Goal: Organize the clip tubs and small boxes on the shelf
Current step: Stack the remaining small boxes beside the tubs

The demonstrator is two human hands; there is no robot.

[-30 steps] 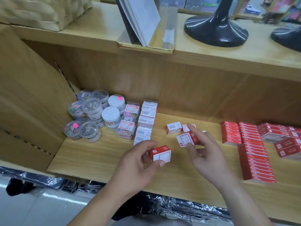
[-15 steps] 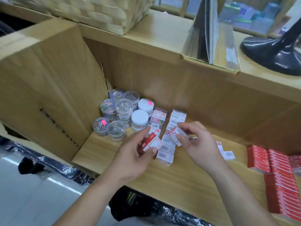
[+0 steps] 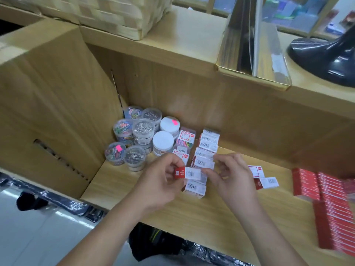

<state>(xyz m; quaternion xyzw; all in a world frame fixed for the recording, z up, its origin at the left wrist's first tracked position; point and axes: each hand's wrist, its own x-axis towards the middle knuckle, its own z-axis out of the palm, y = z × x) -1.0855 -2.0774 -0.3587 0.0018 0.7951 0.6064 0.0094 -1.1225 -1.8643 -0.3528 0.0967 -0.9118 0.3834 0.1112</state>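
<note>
- The left hand (image 3: 159, 181) pinched a small red-and-white box (image 3: 187, 172) by its red end, thumb below and fingertips above, and held it level above the shelf (image 3: 211, 214).
- The right hand (image 3: 230, 177) was curled, with its thumb tip against the white barcode end of that same box. Whether it actually gripped the box could not be told.
- A column of small boxes (image 3: 206, 148) ran from just under the two hands away toward the back wall, barcodes facing up. The nearest one lay directly below the held box.
- The clip tubs (image 3: 143, 129) stood clustered in the corner beyond and to the left of the left hand. Some had clear lids showing coloured or silver clips, and two had white lids.
- Two loose boxes (image 3: 266, 182) lay on the shelf just to the right of the right hand.
- Further right, well apart from the hands, red boxes (image 3: 326, 191) lay in rows.
- A woven basket (image 3: 115, 14) sat on the shelf top above the hands.
</note>
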